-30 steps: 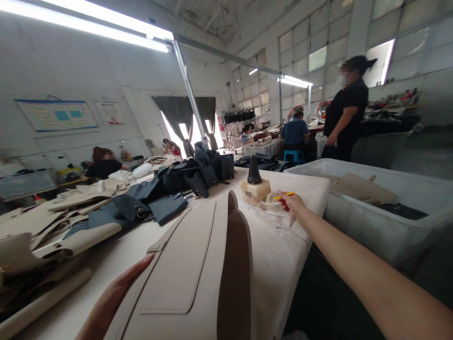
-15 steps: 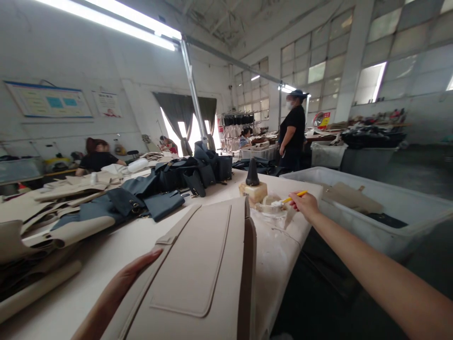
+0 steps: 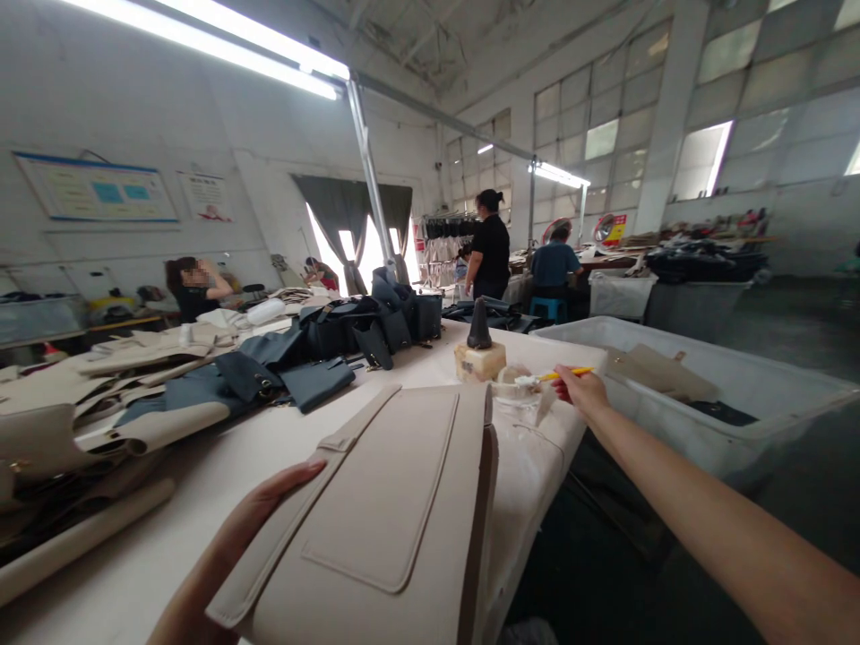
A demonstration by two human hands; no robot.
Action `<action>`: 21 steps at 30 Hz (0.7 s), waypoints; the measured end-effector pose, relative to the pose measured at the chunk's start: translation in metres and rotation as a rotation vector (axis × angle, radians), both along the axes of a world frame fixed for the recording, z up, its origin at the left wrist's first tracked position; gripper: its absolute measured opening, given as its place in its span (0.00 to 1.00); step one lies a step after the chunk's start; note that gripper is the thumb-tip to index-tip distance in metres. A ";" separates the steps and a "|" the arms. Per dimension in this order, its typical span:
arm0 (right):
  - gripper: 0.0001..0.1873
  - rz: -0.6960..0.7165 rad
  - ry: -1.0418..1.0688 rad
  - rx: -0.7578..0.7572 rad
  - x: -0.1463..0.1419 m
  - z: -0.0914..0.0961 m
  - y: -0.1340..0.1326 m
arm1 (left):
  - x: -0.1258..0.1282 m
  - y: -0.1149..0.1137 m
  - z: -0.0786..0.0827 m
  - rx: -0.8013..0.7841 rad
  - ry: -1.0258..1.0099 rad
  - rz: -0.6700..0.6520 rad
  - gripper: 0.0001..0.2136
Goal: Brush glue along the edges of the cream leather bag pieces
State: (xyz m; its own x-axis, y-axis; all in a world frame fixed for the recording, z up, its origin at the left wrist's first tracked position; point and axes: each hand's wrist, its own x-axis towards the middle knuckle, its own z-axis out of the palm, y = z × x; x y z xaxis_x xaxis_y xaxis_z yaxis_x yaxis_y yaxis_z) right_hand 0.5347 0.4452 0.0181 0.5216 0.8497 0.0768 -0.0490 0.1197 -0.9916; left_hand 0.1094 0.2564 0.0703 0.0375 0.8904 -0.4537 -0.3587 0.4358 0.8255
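My left hand (image 3: 269, 511) grips the left edge of a beige leather bag piece (image 3: 382, 502), thumb on top and the other fingers hidden beneath. A stitched rectangular panel and a strap along the left show on its face. My right hand (image 3: 579, 391) is closed round a yellow-handled brush (image 3: 565, 372). The whitish brush tip is over a shallow bowl (image 3: 514, 390), coated with a pale substance. Whether the tip touches the contents I cannot tell. Just behind the bowl, a dark cone (image 3: 479, 324) stands on a stained, cream-coloured block (image 3: 480, 360).
Dark blue bag pieces (image 3: 315, 385) are heaped on the table (image 3: 282, 466), with beige pieces (image 3: 161, 349) at left. A white bin (image 3: 772, 448) holding bag parts stands at right. Further back, one person stands (image 3: 492, 246) and another sits on a blue stool (image 3: 548, 309).
The bag piece and my left hand have shifted slightly right. My right hand keeps the brush at the bowl. The standing person has moved left, revealing a seated person.
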 end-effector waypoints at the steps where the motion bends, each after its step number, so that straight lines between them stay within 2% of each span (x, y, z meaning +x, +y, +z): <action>1: 0.10 -0.021 0.030 0.020 0.001 0.001 -0.006 | 0.001 -0.001 -0.001 -0.020 0.003 -0.014 0.18; 4: 0.11 -0.070 0.109 0.087 0.011 0.005 -0.041 | 0.006 -0.002 -0.003 -0.072 -0.011 -0.046 0.17; 8: 0.08 -0.041 0.178 0.147 0.025 0.006 -0.117 | 0.009 0.004 -0.008 -0.093 -0.062 -0.114 0.17; 11: 0.09 -0.009 0.221 0.182 0.021 0.002 -0.173 | 0.007 0.010 -0.014 -0.098 -0.094 -0.169 0.18; 13: 0.11 0.027 0.208 0.171 0.009 -0.003 -0.200 | 0.004 0.012 -0.018 -0.095 -0.099 -0.191 0.19; 16: 0.16 0.128 0.141 0.155 -0.015 -0.011 -0.219 | -0.001 0.014 -0.025 -0.076 -0.102 -0.222 0.20; 21: 0.20 0.259 -0.085 0.153 -0.047 -0.021 -0.213 | -0.008 0.017 -0.031 -0.047 -0.132 -0.244 0.18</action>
